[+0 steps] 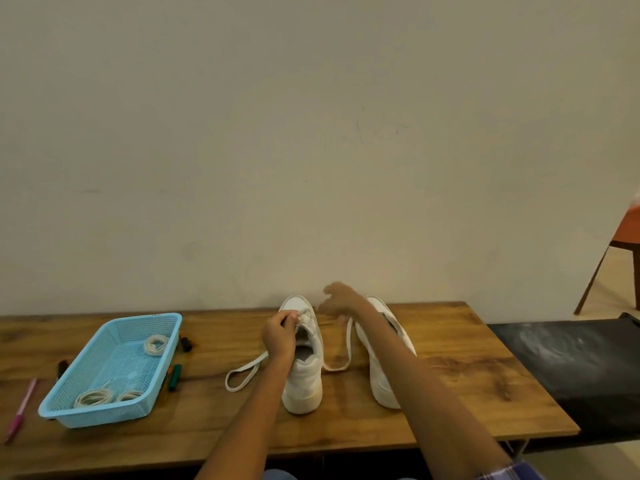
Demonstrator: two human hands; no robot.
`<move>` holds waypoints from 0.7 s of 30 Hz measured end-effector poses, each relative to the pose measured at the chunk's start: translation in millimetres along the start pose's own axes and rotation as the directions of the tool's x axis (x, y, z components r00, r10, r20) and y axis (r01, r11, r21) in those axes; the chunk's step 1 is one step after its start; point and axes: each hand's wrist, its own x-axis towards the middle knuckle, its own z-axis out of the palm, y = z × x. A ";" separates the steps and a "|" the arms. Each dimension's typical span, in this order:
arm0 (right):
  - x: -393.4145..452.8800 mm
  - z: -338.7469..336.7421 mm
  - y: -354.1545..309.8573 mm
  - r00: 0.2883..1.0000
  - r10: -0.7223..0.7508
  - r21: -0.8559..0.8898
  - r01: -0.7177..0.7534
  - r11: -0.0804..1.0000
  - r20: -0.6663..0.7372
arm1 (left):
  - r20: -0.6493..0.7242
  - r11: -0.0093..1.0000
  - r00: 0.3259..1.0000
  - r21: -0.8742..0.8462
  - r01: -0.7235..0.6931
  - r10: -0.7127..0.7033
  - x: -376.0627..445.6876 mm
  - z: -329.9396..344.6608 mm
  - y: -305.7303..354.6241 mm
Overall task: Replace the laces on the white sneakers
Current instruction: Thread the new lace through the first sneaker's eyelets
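Observation:
Two white sneakers stand on the wooden table (450,386), heels toward me. My left hand (278,336) grips the left sneaker (304,379) at its eyelets, fingers curled on the lace area. A white lace (242,374) runs out of that shoe, looping to the left on the table and to the right between the shoes. My right hand (341,301) is raised and blurred above the gap between the shoes, pinching the right end of the lace, which hangs down from it. The right sneaker (382,375) lies partly behind my right forearm.
A light blue plastic basket (83,408) at the left holds three coiled white laces (156,344). Markers (174,376) lie beside the basket and a pink pen (21,408) near the left edge. A black surface (571,362) adjoins the table's right; a chair (620,251) stands beyond.

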 end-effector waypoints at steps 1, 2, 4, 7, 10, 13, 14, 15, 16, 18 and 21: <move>1.3 11.2 1.8 0.999 -0.046 -0.064 0.044 0.997 -0.019 | -0.005 1.000 1.000 0.000 0.003 -0.003 -0.2 -0.1 0.4; 1.7 21.1 2.7 0.996 -0.089 -0.097 0.085 0.992 -0.031 | -0.008 1.000 1.000 -0.001 0.003 -0.003 -0.8 -0.3 0.9; 4.9 38.4 5.4 0.987 -0.151 -0.072 0.147 0.987 -0.052 | -0.007 1.000 1.000 -0.009 0.006 -0.006 -1.4 -1.2 1.7; 5.7 49.8 7.9 0.974 -0.153 0.024 0.159 0.987 -0.167 | -0.014 1.000 1.000 0.000 0.012 -0.012 -0.2 0.2 1.0; 7.4 43.7 10.8 0.961 -0.143 0.052 0.159 0.986 -0.239 | 0.034 0.997 0.999 0.081 -0.007 0.004 2.5 -2.9 8.0; 10.6 32.0 15.0 0.954 -0.124 0.089 0.154 0.984 -0.273 | 0.169 0.950 0.980 0.273 -0.152 0.108 12.8 -17.0 18.1; 11.2 28.6 14.7 0.950 -0.132 0.102 0.167 0.981 -0.284 | 0.225 0.912 0.965 0.354 -0.207 0.132 15.9 -20.8 22.3; 11.2 26.2 12.4 0.942 -0.147 0.107 0.186 0.977 -0.301 | 0.263 0.879 0.956 0.415 -0.235 0.132 18.4 -22.6 26.4; 10.2 24.9 8.6 0.933 -0.162 0.102 0.204 0.974 -0.323 | 0.281 0.857 0.952 0.454 -0.245 0.124 19.3 -23.4 30.5; 10.5 26.5 4.1 0.922 -0.171 0.078 0.210 0.975 -0.347 | 0.290 0.840 0.952 0.491 -0.233 0.094 21.4 -22.5 34.5; 12.6 32.2 15.9 0.946 -0.114 -0.001 0.120 0.993 -0.305 | 0.265 0.790 0.963 0.581 -0.196 0.044 23.6 -30.1 28.0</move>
